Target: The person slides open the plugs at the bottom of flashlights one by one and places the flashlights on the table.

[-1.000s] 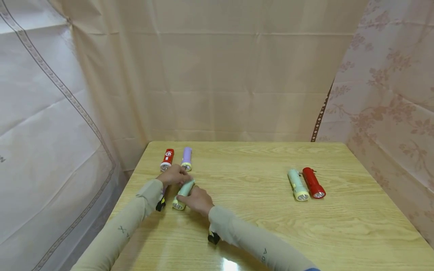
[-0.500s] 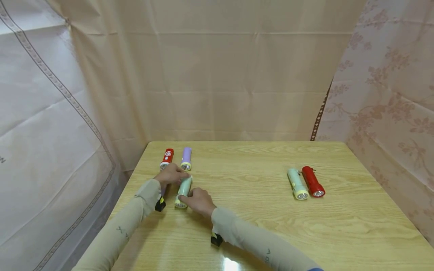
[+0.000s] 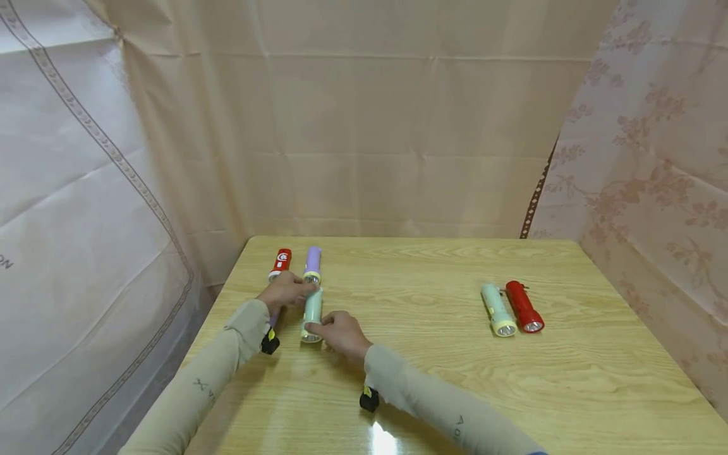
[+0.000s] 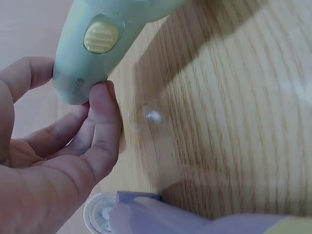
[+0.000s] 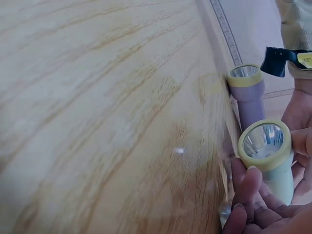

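A mint-green flashlight [image 3: 313,306] with a pale yellow head lies between my two hands, its lens end toward me. My left hand [image 3: 286,291] pinches its tail end between thumb and finger; the left wrist view shows the yellow switch [image 4: 101,37] on its upper side. At the head end, my right hand [image 3: 344,335] holds the flashlight near the yellow rim [image 5: 265,162], thumb on top in the head view. A purple flashlight [image 4: 161,217] lies to the left, mostly hidden under my left hand and wrist in the head view.
Beyond my left hand lie a red flashlight [image 3: 283,259] with a white rim and another purple flashlight [image 3: 313,260]. On the right side of the wooden table [image 3: 409,303], a second mint flashlight [image 3: 496,306] and a plain red flashlight [image 3: 524,306] sit side by side. Curtains hang behind.
The held mint flashlight has turned from slanted to nearly straight and shifted slightly away and right. Both hands have moved with it, keeping their hold. The other flashlights stay put.
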{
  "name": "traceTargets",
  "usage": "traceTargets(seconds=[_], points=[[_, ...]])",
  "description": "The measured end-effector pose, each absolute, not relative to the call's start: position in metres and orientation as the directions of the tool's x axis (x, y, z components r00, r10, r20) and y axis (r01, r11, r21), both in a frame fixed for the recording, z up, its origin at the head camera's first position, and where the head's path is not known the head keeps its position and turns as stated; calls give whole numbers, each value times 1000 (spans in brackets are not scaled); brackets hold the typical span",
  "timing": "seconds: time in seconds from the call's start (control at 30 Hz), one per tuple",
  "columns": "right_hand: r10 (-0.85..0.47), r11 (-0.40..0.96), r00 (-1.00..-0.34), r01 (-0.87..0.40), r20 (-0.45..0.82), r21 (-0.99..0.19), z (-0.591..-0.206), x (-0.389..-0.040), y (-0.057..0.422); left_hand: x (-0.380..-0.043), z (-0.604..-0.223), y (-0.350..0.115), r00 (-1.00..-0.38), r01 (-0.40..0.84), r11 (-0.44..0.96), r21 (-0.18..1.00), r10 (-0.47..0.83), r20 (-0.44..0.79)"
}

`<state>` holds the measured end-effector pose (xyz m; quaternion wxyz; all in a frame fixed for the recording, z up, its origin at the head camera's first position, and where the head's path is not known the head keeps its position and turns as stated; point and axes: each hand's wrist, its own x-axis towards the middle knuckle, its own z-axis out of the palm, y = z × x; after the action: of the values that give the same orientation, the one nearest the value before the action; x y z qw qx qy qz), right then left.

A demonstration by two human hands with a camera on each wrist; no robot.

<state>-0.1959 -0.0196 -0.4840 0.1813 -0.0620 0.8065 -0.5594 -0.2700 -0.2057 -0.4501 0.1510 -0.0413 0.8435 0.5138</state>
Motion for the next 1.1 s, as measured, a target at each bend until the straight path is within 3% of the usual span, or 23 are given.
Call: traceTargets(seconds=[0.33,0.67,1.1], points=[[-314,332,-919,128,-238,-934,-479,-194,7,-270,-452,-190,-945,-215,358,909,158,-286],[-325,393,-913,109,-248,-913,-473,-191,41,-269,-453,-167,-940,-208,280,937,207,-271],[-326,439,-915,76,-237,-895,-476,-181,83,-266,-461,-128,-928,-188,275,943,264,-262]])
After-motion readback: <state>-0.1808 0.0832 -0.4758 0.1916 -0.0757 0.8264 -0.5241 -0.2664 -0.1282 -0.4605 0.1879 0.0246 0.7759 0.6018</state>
